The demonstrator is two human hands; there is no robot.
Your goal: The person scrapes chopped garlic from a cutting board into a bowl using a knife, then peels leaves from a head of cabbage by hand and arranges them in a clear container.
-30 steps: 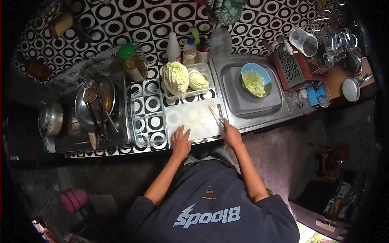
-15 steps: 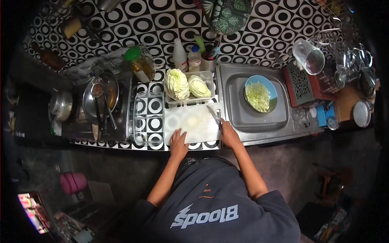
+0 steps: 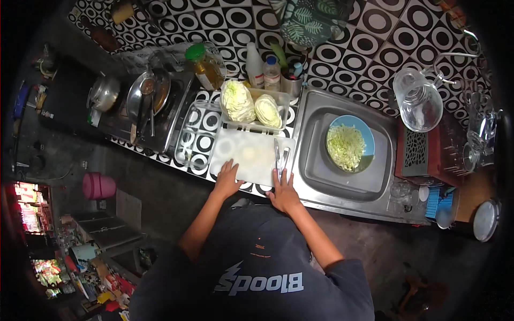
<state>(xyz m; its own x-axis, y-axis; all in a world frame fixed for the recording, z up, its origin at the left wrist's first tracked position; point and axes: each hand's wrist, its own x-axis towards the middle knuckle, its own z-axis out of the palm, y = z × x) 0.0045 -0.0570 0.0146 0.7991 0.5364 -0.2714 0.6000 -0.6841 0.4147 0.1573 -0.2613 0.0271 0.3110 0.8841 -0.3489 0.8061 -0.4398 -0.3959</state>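
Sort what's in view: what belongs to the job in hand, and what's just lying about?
Likely part of the job:
white rectangular cutting board
slim metal knife
two pale-green cabbage pieces in a clear plastic box
round blue bowl of pale-green shreds

Likely just lying about:
green-lidded jar with amber contents
white plastic bottle
pink plastic container

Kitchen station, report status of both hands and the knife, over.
Left hand at cutting board's near edge. Right hand palm down at knife. Knife lying on board. Cabbage container just beyond.
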